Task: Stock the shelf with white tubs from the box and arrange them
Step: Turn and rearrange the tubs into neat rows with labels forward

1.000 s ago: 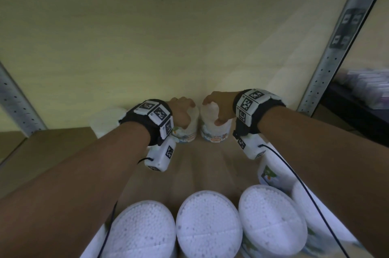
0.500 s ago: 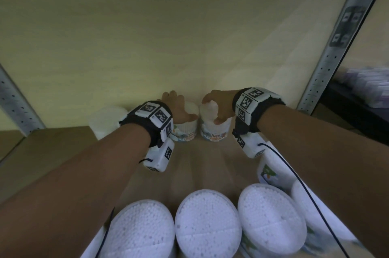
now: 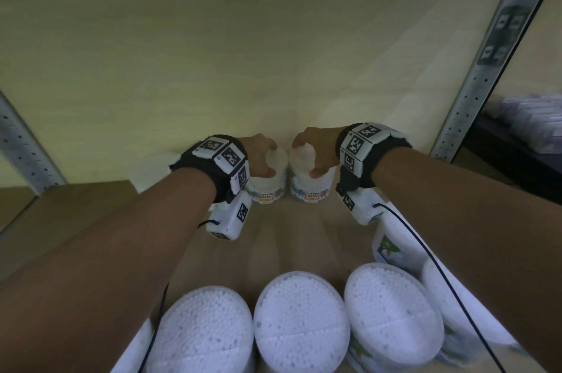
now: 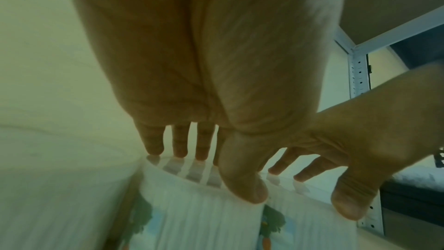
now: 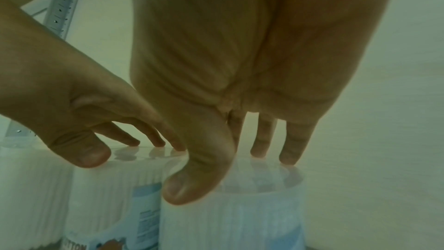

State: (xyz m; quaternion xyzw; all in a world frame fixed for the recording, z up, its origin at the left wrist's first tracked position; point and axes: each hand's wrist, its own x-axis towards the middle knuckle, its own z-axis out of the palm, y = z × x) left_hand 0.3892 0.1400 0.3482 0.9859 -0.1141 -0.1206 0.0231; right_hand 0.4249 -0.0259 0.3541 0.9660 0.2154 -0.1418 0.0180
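Two white cotton-bud tubs stand side by side at the back of the shelf, against the wall. My left hand (image 3: 270,160) holds the left tub (image 3: 269,190) from above, with fingertips (image 4: 180,154) on the lid's far rim and the thumb on its near rim. My right hand (image 3: 307,158) holds the right tub (image 3: 310,190) the same way. In the right wrist view the right hand (image 5: 228,174) spans the right tub (image 5: 228,225), and the left hand (image 5: 123,150) covers the left tub (image 5: 108,187). Both lids are mostly hidden under the palms.
A third tub (image 3: 150,170) stands at the back left, behind my left wrist. A row of tubs (image 3: 301,327) lines the shelf's front edge, with another tub (image 3: 392,245) under my right forearm. Bare shelf board (image 3: 289,236) lies between. Metal uprights (image 3: 486,68) frame the bay.
My left fingers, raised off the lid half a second ago, have come back down onto it. The right hand and both tubs have hardly moved.
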